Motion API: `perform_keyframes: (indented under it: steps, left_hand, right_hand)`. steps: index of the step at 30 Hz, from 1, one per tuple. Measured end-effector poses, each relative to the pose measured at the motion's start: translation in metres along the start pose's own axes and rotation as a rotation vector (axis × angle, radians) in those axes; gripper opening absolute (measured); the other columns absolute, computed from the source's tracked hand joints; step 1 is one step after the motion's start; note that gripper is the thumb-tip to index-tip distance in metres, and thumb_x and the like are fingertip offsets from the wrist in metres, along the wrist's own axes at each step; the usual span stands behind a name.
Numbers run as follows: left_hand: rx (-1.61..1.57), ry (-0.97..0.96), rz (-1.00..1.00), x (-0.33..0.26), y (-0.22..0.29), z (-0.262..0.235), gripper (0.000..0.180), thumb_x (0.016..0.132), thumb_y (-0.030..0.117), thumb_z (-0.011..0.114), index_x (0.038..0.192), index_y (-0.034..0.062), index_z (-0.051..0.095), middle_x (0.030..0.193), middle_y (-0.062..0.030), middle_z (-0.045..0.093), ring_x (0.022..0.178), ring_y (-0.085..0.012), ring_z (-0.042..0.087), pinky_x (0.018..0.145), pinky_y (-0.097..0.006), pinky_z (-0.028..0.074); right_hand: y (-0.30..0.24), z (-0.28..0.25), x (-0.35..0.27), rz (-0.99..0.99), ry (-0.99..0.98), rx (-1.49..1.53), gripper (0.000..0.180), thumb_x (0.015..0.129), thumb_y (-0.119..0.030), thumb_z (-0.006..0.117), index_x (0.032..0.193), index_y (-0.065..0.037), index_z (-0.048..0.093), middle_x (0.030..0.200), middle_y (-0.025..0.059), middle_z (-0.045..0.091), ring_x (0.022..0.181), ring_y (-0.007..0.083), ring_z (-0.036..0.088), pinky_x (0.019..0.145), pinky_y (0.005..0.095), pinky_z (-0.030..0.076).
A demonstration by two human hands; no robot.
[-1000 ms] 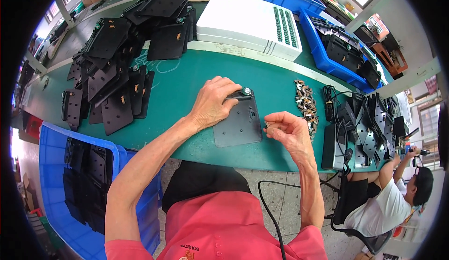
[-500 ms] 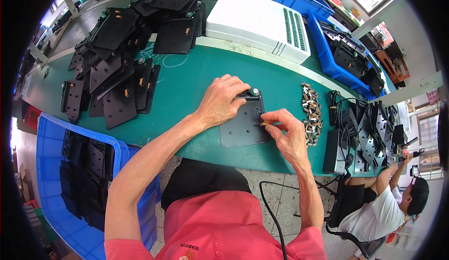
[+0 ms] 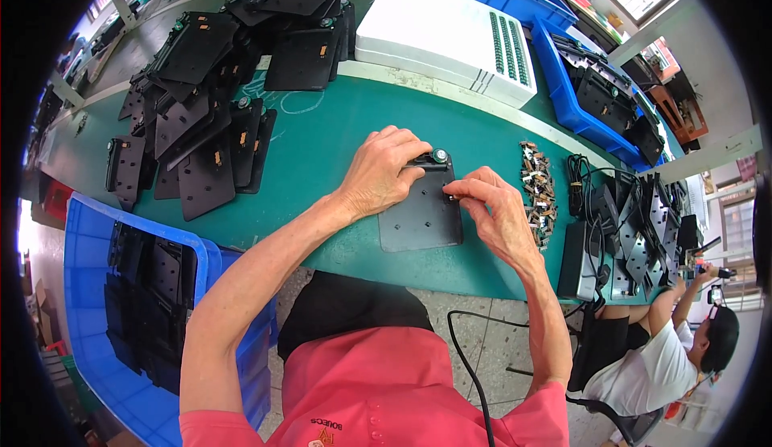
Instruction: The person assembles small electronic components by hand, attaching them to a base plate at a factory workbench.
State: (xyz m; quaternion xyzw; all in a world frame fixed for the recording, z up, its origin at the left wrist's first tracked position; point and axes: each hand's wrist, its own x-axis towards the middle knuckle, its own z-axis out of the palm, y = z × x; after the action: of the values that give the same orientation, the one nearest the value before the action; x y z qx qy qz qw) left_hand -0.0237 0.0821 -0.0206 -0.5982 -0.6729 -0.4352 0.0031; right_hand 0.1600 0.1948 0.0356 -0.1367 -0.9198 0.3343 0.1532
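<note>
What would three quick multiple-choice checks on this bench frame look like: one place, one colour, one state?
1. Where is the pile of small metal parts?
A. Right of the black plate
B. Left of the plate
C. Inside the bin

2. What colour is the bench top?
A. Grey
B. Green
C. White

3. How does the left hand meet the black plate?
A. Raised clear of it
B. Lifting it off the bench
C. Resting on its top edge

Answers: 1 A, the pile lies beyond the right hand. 2 B, green shows all round the plate. 3 C, the plate lies flat under the fingers.
</note>
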Motion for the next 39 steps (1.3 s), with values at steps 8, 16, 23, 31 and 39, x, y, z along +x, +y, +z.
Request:
perform_keyframes:
  steps: [8, 16, 23, 31, 39]
  left_hand:
    - [-0.011, 0.012, 0.002, 0.0, 0.0, 0.0, 0.029, 0.072, 0.004, 0.073, 0.101, 0.0035, 0.068, 0.094, -0.0076, 0.065, 0.092, -0.0274, 0.058, 0.08, -0.04, 0.045]
    - [-0.008, 0.017, 0.012, -0.001, 0.001, -0.001, 0.03, 0.072, 0.004, 0.073, 0.102, 0.0016, 0.067, 0.094, -0.0103, 0.065, 0.09, -0.0298, 0.059, 0.081, -0.04, 0.048]
    - [-0.049, 0.06, 0.013, -0.001, 0.0, -0.002, 0.033, 0.07, 0.002, 0.073, 0.102, -0.0003, 0.066, 0.094, -0.0122, 0.068, 0.088, -0.0301, 0.06, 0.078, -0.04, 0.05]
    - [-0.052, 0.07, 0.001, -0.002, 0.0, -0.002, 0.035, 0.07, 0.001, 0.073, 0.104, -0.001, 0.066, 0.093, -0.0129, 0.069, 0.087, -0.0297, 0.061, 0.078, -0.039, 0.051]
    - [-0.046, 0.092, -0.012, -0.002, 0.003, -0.001, 0.038, 0.069, 0.001, 0.073, 0.107, -0.0015, 0.066, 0.093, -0.0136, 0.069, 0.085, -0.0284, 0.062, 0.076, -0.038, 0.052]
  right_hand:
    - [0.001, 0.012, -0.003, 0.141, 0.047, 0.085, 0.022, 0.08, 0.003, 0.064, 0.102, 0.0, 0.068, 0.086, 0.0126, 0.062, 0.081, 0.0275, 0.063, 0.073, 0.0365, 0.05]
    - [-0.003, 0.019, 0.005, 0.09, 0.038, -0.077, 0.021, 0.078, 0.001, 0.067, 0.099, 0.0, 0.067, 0.082, 0.0151, 0.06, 0.078, 0.0324, 0.061, 0.071, 0.0415, 0.05]
    - [-0.01, 0.02, 0.011, 0.106, 0.023, -0.272, 0.021, 0.076, 0.0, 0.067, 0.097, 0.002, 0.068, 0.084, 0.0183, 0.062, 0.081, 0.0364, 0.062, 0.072, 0.0451, 0.05]
    - [-0.014, 0.02, 0.007, 0.163, 0.003, -0.2, 0.022, 0.076, -0.002, 0.068, 0.097, 0.001, 0.067, 0.084, 0.0179, 0.062, 0.079, 0.0362, 0.063, 0.072, 0.0444, 0.05]
    - [-0.015, 0.019, 0.002, 0.16, 0.02, -0.22, 0.016, 0.078, -0.002, 0.066, 0.093, 0.0, 0.065, 0.084, 0.0167, 0.063, 0.078, 0.0361, 0.063, 0.07, 0.0442, 0.05]
